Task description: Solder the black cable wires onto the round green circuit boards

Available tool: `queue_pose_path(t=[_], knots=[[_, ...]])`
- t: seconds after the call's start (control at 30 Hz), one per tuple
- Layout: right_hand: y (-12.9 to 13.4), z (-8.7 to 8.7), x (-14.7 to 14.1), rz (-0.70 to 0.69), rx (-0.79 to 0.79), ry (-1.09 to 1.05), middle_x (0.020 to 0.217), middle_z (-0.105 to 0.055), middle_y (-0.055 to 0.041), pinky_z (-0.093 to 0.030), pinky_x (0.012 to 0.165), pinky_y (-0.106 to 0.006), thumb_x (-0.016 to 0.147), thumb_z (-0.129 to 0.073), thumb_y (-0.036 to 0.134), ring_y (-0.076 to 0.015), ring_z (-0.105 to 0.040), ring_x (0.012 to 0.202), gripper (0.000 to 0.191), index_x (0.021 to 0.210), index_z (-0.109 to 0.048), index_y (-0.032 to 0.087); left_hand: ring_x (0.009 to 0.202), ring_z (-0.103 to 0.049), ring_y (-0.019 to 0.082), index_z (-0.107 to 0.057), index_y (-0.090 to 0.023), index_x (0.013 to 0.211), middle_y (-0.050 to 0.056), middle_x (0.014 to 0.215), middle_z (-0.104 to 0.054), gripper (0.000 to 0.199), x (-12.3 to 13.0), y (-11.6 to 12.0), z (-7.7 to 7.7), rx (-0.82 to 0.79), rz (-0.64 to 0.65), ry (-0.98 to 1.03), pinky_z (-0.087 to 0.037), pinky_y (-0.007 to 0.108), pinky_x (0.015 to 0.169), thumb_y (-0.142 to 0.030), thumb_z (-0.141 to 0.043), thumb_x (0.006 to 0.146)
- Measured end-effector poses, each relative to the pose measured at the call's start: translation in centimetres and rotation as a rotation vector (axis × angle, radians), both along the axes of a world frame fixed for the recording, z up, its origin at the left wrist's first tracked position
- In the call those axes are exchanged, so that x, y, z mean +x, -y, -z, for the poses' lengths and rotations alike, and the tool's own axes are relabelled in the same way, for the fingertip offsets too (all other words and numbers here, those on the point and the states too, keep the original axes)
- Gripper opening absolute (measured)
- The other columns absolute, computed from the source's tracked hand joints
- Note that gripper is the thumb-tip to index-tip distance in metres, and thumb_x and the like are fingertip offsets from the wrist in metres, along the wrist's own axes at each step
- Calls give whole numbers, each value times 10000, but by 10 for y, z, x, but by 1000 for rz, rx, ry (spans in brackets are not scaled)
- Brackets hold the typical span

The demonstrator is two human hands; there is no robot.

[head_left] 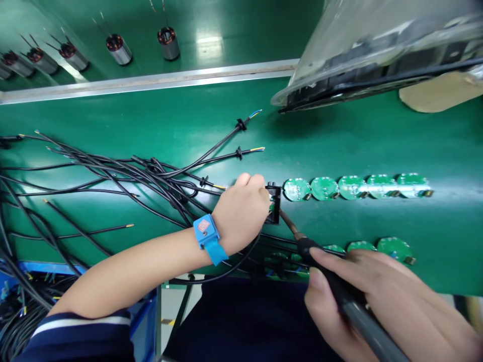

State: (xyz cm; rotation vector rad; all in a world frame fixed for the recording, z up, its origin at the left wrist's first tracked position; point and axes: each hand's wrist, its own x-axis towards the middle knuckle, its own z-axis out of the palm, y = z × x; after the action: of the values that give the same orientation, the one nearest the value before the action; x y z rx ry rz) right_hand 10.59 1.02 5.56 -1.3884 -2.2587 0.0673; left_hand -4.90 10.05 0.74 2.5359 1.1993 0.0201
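Note:
My left hand [243, 213], with a blue wrist strap [207, 234] on the wrist, is closed at the left side of a small black housing [276, 206]. A bit of green board shows inside the housing. My fingertips and whatever they pinch are hidden behind the hand. A black cable [247, 255] curves out from beneath it. My right hand [358, 296] grips a soldering iron [332, 281] by its dark handle. The iron's tip points up and left to the housing's right edge; contact cannot be made out.
Round green circuit boards [326, 188] lie in a row on the right, with more boards [394, 250] nearer me. Tangled black cables [151, 173] cover the left. Beyond a metal strip [151, 83] stand several wound motor stators [168, 42]. A plastic bag of dark parts [377, 65] sits upper right.

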Motion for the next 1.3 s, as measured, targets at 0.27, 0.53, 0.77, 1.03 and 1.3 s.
queue_pose_path(t=[0.27,0.53,0.77,1.03,1.3], knots=[[-5,10,-7,-24,12,-2,694,-572,-37,-456,660,-303,797,-584,116,-135,-527,621,176,968,-565,80,827,-472,225,-592,-99,806,96,875,-539,210,0,1,1,18,-5,9,-410,327,669,-155,-413,900],[-4,10,-17,-1,29,-19,703,-609,-73,-468,605,-316,777,-601,95,-153,-554,614,178,939,-557,37,815,-474,234,-588,-98,810,97,847,-535,214,0,0,2,58,28,-10,-399,328,648,-152,-402,900],[-5,15,-20,21,21,-46,740,-630,-87,-485,626,-294,777,-607,97,-148,-578,628,186,942,-553,31,825,-482,236,-593,-95,807,96,843,-544,202,2,1,0,54,33,-37,-406,335,678,-155,-421,895],[3,5,-11,102,49,-9,728,-638,-33,-495,666,-261,823,-564,145,-129,-587,610,179,998,-557,113,848,-488,242,-599,-95,824,104,874,-558,213,2,2,-1,30,39,-56,-402,346,689,-147,-407,900],[0,6,12,-14,-32,50,753,-619,-19,-487,604,-247,837,-542,198,-124,-587,610,205,1037,-524,154,800,-479,225,-597,-104,789,96,850,-562,162,1,2,1,51,-2,-8,-407,342,714,-150,-466,873]])
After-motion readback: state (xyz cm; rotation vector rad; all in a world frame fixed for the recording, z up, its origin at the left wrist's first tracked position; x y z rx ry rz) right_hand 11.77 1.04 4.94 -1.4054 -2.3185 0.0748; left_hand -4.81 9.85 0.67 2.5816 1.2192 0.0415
